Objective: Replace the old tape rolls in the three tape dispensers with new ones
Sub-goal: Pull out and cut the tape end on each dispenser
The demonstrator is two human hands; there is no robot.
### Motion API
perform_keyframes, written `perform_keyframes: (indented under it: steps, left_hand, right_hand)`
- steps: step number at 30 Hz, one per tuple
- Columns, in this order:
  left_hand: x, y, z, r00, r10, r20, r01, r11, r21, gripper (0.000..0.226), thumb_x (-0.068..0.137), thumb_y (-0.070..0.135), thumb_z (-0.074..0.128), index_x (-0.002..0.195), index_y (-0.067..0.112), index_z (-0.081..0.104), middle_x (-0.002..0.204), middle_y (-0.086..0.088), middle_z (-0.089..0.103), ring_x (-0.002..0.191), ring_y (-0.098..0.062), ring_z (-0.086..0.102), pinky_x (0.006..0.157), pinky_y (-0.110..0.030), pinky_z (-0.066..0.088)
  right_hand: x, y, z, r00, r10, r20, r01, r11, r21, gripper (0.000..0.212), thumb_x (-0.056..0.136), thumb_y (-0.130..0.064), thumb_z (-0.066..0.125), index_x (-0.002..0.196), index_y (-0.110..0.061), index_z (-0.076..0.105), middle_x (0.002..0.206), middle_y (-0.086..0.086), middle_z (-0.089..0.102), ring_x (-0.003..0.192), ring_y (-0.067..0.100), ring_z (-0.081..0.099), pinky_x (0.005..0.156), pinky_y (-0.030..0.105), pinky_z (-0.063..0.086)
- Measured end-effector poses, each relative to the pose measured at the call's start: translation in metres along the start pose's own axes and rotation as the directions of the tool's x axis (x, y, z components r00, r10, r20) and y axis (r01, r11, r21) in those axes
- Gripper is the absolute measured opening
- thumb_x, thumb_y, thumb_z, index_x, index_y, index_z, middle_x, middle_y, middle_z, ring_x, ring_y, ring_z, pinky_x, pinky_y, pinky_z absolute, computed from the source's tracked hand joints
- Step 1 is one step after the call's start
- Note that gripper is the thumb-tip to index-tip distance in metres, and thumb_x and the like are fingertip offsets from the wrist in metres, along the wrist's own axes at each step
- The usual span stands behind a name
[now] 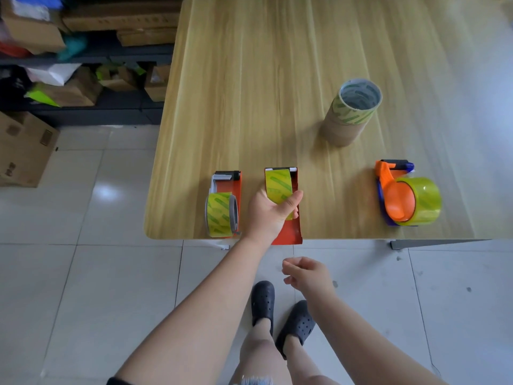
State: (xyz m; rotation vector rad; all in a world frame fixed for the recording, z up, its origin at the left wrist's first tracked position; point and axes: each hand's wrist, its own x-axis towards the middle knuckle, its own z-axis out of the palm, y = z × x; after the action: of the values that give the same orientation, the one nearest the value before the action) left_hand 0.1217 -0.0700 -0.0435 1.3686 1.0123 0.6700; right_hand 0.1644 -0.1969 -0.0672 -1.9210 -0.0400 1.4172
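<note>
Black clogs [263, 301] stood on the tiled floor [83, 273] below a right hand [308, 275] that hung loosely curled and held nothing, short of the desk [277, 79]. At the near edge, the left hand [270, 212] gripped a yellow-green tape roll [278, 188] on the middle dispenser [291, 232], between the left dispenser [226, 201] and the orange dispenser [399, 195] well to the right. Stacked spare rolls [351, 112] stood farther back.

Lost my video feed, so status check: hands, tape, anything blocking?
Left hand grips tape roll in middle dispenser. Right hand off the table, holding nothing. Nothing blocking that grip.
</note>
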Motion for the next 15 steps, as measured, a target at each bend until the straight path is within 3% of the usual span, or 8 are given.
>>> perform_keyframes:
  steps: [3, 8, 15]
  left_hand:
    - [0.0, -0.006, 0.0, 0.999, -0.026, -0.025, 0.026, 0.999, 0.026, 0.04, 0.069, 0.057, 0.061, 0.06, 0.018, 0.057, 0.047, 0.008, 0.062, 0.05, -0.007, 0.058, 0.063, -0.018, 0.045]
    - [0.003, -0.014, -0.002, 0.999, -0.026, -0.043, 0.028, 0.999, 0.039, 0.044, 0.067, 0.059, 0.063, 0.066, 0.015, 0.059, 0.049, 0.005, 0.062, 0.053, -0.015, 0.061, 0.07, -0.032, 0.051]
    - [-0.002, -0.014, -0.004, 0.997, -0.066, -0.048, 0.072, 0.987, 0.145, 0.066, 0.061, 0.066, 0.059, 0.078, 0.002, 0.062, 0.056, 0.002, 0.064, 0.056, -0.013, 0.062, 0.073, -0.032, 0.052]
  right_hand:
    - [0.002, 0.003, 0.003, 1.0, 0.014, -0.004, -0.014, 1.0, 0.005, 0.01, 0.081, -0.007, 0.064, 0.074, -0.012, 0.068, 0.072, 0.001, 0.067, 0.058, 0.012, 0.06, 0.067, 0.03, 0.047]
    - [0.005, 0.006, 0.008, 1.0, 0.024, 0.005, -0.024, 1.0, 0.01, 0.009, 0.082, -0.007, 0.064, 0.075, -0.012, 0.067, 0.072, 0.0, 0.066, 0.055, 0.011, 0.058, 0.062, 0.022, 0.046]
    - [0.009, 0.007, 0.012, 0.999, 0.041, 0.016, -0.042, 0.999, 0.027, 0.008, 0.083, -0.008, 0.064, 0.077, -0.011, 0.067, 0.073, -0.001, 0.066, 0.053, 0.008, 0.058, 0.059, 0.017, 0.046]
